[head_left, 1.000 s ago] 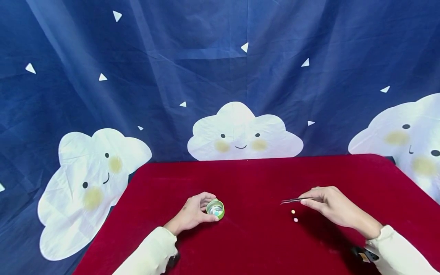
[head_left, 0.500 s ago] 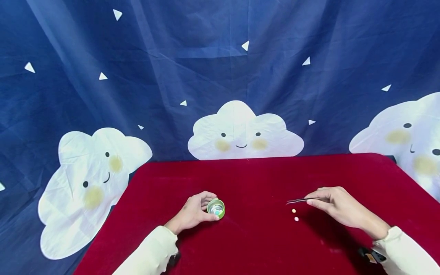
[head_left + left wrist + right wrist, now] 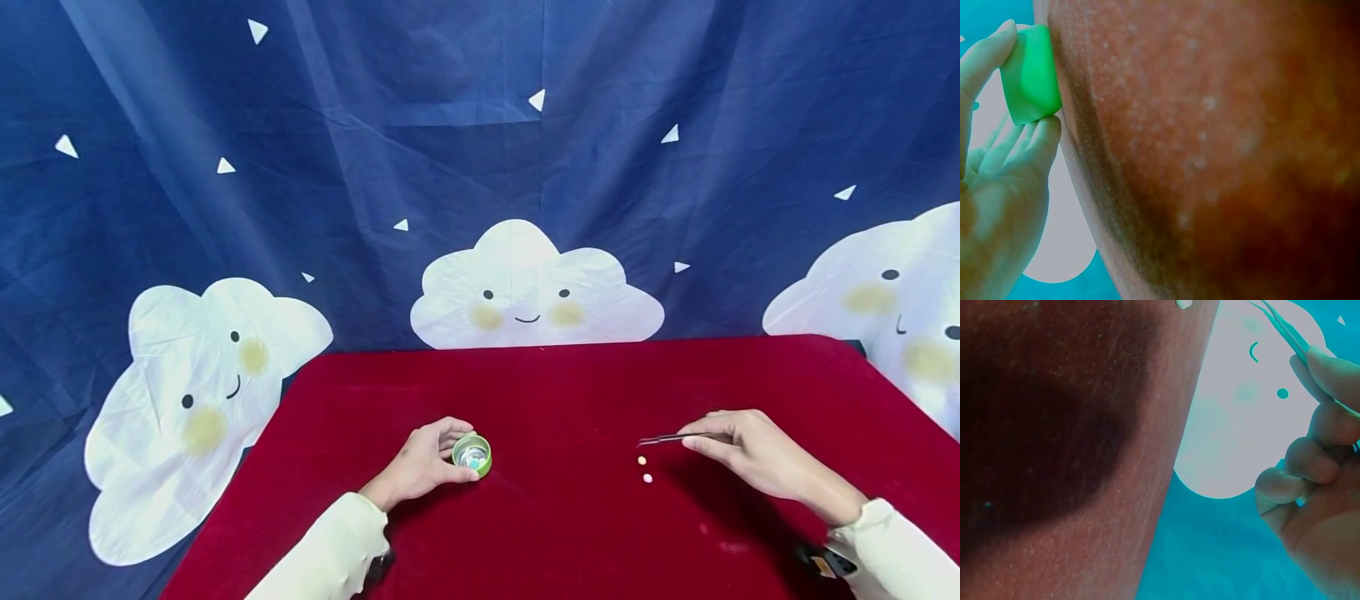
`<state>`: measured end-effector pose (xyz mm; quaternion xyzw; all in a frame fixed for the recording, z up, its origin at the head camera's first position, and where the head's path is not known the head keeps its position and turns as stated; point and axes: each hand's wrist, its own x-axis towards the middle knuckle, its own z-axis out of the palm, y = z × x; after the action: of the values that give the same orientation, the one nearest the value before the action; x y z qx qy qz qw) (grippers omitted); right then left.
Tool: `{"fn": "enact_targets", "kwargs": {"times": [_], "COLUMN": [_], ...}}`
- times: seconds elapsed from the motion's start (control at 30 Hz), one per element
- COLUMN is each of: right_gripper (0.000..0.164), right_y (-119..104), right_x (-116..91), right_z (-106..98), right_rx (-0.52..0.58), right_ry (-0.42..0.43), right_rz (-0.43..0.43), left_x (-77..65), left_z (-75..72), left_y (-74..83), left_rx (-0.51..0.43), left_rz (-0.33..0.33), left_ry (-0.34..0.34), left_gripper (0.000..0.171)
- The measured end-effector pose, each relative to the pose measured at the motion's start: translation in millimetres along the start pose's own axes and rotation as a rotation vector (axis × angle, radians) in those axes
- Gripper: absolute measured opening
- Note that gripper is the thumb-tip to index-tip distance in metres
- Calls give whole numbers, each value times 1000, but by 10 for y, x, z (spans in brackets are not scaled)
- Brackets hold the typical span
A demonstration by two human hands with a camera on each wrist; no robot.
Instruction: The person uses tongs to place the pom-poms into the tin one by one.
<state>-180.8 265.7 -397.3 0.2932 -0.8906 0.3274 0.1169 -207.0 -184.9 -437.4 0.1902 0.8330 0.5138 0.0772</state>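
Observation:
My left hand (image 3: 422, 463) grips a small round green tin (image 3: 483, 469) between thumb and fingers, its mouth facing up. Several pale and bluish pieces lie inside it. In the left wrist view the tin's green side (image 3: 1035, 75) shows between thumb and fingertips. To the right, my right hand (image 3: 757, 456) pinches dark metal tweezers (image 3: 663, 438) that point left. Just below the tips, a yellowish bead (image 3: 642, 460) and a pinkish-white bead (image 3: 648, 478) rest on the red cloth. The tweezers' two arms (image 3: 1285, 328) stand slightly apart in the right wrist view, with nothing visible between them.
A red cloth (image 3: 555, 533) covers the table between and around both hands. Behind its far edge hangs a blue curtain (image 3: 465, 167) with white clouds and small white triangles.
My right hand has moved right with the tweezers, whose tips now hang closer above the yellowish bead. The left hand and tin have stayed in place.

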Motion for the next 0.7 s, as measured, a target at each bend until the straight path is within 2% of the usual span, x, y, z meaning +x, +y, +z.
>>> {"fn": "enact_targets", "kwargs": {"times": [0.23, 0.47, 0.7], "right_gripper": [16, 17, 17], "right_y": [43, 109, 134], "right_x": [-49, -88, -96], "right_z": [-2, 29, 80], "right_rx": [-7, -12, -29], "right_ry": [0, -6, -10], "right_rz": [16, -30, -33], "left_x": [4, 4, 8], "left_z": [-7, -14, -6], "left_y": [3, -8, -32], "left_rx": [16, 13, 21], "left_rz": [-1, 1, -21], "left_ry": [-7, -13, -15], "left_gripper": [59, 59, 59]}}
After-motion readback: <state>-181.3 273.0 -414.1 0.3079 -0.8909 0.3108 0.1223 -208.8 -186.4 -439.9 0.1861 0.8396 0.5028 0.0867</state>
